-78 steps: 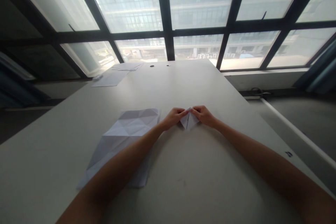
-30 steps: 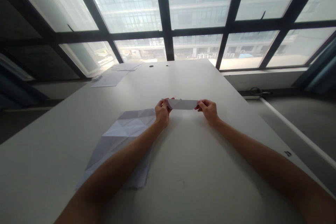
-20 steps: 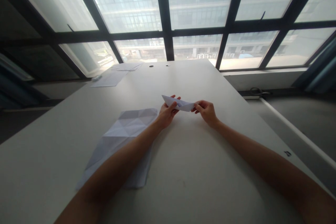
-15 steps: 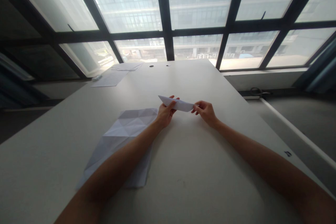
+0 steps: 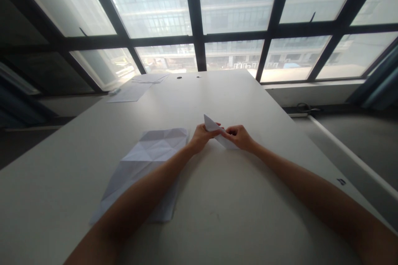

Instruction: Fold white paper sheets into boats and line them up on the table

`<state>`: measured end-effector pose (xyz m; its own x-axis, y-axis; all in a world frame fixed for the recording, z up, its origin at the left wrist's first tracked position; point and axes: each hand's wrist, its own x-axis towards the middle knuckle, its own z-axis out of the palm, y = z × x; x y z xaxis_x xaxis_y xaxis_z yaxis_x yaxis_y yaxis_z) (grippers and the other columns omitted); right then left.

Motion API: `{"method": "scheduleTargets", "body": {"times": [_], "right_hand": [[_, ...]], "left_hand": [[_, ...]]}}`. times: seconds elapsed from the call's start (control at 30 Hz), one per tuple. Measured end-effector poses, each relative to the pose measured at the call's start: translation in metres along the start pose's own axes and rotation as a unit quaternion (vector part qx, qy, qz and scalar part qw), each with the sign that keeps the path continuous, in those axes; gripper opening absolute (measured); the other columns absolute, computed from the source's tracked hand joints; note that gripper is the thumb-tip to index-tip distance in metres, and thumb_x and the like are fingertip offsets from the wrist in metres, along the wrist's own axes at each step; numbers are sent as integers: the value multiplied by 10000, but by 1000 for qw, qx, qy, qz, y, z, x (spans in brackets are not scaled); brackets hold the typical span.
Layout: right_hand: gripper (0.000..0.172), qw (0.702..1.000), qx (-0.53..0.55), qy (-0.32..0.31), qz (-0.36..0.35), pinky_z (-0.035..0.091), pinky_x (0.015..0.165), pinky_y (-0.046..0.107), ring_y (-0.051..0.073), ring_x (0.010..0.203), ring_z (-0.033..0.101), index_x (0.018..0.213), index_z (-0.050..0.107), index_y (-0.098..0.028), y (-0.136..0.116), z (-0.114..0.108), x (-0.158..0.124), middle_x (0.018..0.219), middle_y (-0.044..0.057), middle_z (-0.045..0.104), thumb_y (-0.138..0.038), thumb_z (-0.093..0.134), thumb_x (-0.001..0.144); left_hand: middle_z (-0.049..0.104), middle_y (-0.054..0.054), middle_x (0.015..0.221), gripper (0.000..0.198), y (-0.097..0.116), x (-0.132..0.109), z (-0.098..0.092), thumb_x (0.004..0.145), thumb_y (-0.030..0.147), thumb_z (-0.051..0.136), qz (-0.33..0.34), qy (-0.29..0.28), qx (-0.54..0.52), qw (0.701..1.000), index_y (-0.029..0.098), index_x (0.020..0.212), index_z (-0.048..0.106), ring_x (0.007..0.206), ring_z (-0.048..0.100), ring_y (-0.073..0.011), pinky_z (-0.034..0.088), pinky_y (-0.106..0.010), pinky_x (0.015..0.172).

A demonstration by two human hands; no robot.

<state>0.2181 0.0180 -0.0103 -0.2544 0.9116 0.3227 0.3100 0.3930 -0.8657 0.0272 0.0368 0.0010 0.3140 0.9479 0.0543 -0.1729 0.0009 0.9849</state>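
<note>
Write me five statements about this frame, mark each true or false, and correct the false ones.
1. The bare left hand and bare right hand are both on the folded white paper piece. True.
2. The large creased white paper lies to the right of both hands. False: it lies on the left, partly hidden by the left forearm.
3. The broad white table stands before dark-framed glass windows. True.
4. The flat white papers at the table's far end lie by its right edge. False: they lie by its left edge.
5. A small dark item shows near the table's right edge. True.
</note>
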Motion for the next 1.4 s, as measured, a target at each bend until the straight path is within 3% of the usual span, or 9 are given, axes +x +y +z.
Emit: {"method": "scheduleTargets", "body": {"times": [0.17, 0.33, 0.53, 0.6, 0.7, 0.8, 0.87, 1.13, 1.4], "right_hand": [[383, 999, 21, -33, 12, 310, 522, 241, 111, 569, 416, 634, 641, -149, -5, 0, -2, 596, -12, 514, -492, 630, 804], [368, 997, 25, -66, 23, 297, 511, 236, 110, 567, 406, 628, 624, -153, -8, 0, -2, 586, -21, 475, -487, 633, 783], [355, 995, 17, -99, 15, 290, 516, 238, 105, 563, 387, 618, 612, -157, -8, -3, -2, 576, -30, 454, -468, 639, 788], [359, 996, 21, -84, 19, 292, 517, 239, 104, 560, 392, 620, 608, -155, -6, -3, -1, 579, -30, 460, -471, 643, 788], [380, 999, 29, -29, 27, 290, 511, 240, 102, 554, 395, 630, 603, -155, -3, -3, 1, 583, -28, 474, -496, 644, 793], [398, 999, 37, 17, 32, 290, 505, 241, 100, 547, 400, 632, 604, -154, 1, -3, 2, 576, -28, 485, -515, 649, 796], [383, 998, 41, 22, 34, 304, 505, 239, 103, 546, 422, 650, 623, -149, 1, -2, 3, 579, -24, 511, -504, 660, 790], [268, 990, 73, -75, 95, 476, 557, 244, 146, 574, 620, 752, 710, -122, -10, -1, 2, 687, 62, 715, -390, 711, 748], [249, 985, 88, -85, 119, 465, 521, 237, 134, 518, 596, 686, 684, -143, -14, -4, 2, 627, 58, 705, -380, 677, 765]], "left_hand": [[741, -110, 821, 363, -5, 6, -5, 653, 401, 874, -27, 18, -44, 999, 96, 781, 726, 708, 672, -188, 511, -311, 695], [742, -105, 849, 357, -4, 10, -8, 725, 422, 836, -22, 51, -147, 988, 109, 837, 705, 791, 696, -191, 532, -314, 777], [749, -120, 907, 332, -1, 16, -14, 832, 444, 739, -49, 135, -200, 969, 118, 883, 699, 864, 715, -212, 552, -333, 843], [748, -139, 987, 387, -1, 16, -15, 838, 481, 729, -44, 105, -199, 973, 119, 975, 706, 917, 712, -223, 551, -343, 868], [742, -161, 1049, 497, -3, 12, -13, 770, 495, 792, -42, -6, -163, 986, 116, 1081, 709, 951, 706, -246, 547, -379, 901], [757, -152, 937, 444, -7, 8, -9, 687, 426, 867, -48, -59, -94, 993, 71, 924, 746, 879, 709, -244, 539, -411, 929], [758, -140, 879, 410, -9, 7, -6, 679, 416, 869, -39, -46, -76, 995, 58, 841, 751, 840, 707, -236, 535, -426, 940], [757, -132, 911, 312, -7, 11, -9, 692, 312, 870, -17, 67, -176, 982, 71, 835, 735, 817, 707, -207, 547, -376, 891], [750, -99, 969, 183, -3, 17, -16, 794, 226, 791, 8, 107, -255, 961, 95, 904, 726, 871, 693, -172, 546, -287, 863]]}}
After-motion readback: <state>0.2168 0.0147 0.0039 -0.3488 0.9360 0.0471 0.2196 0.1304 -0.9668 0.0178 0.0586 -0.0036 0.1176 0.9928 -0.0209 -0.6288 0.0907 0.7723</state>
